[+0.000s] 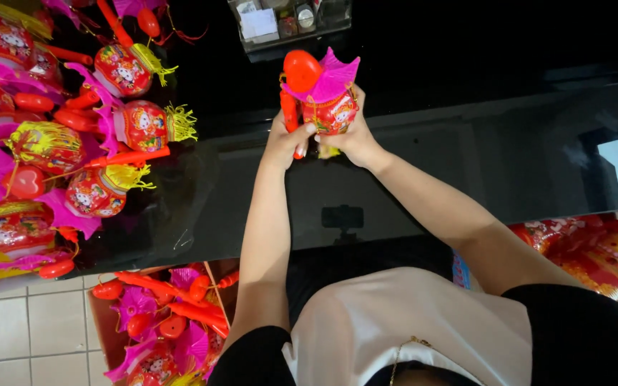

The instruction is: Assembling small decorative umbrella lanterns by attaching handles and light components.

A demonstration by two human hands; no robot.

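Both my hands hold one small red lantern toy (332, 113) above the dark glossy table (430, 164). The toy has a printed red round body, a pink pleated fan top (334, 77), a red heart-shaped piece (301, 69) and an orange stick handle (289, 109). My left hand (285, 141) grips the orange handle side, thumb pressed on the lantern's lower left. Cupping the lantern's right side and bottom is my right hand (355, 137). A bit of yellow tassel shows below the lantern between my hands.
A pile of several finished red lanterns (101, 129) with pink fans and yellow tassels covers the table's left. A cardboard box (159, 329) of similar parts sits on the tiled floor lower left. Red printed packaging (595, 257) lies at right. A clear container (287, 21) stands at the far edge.
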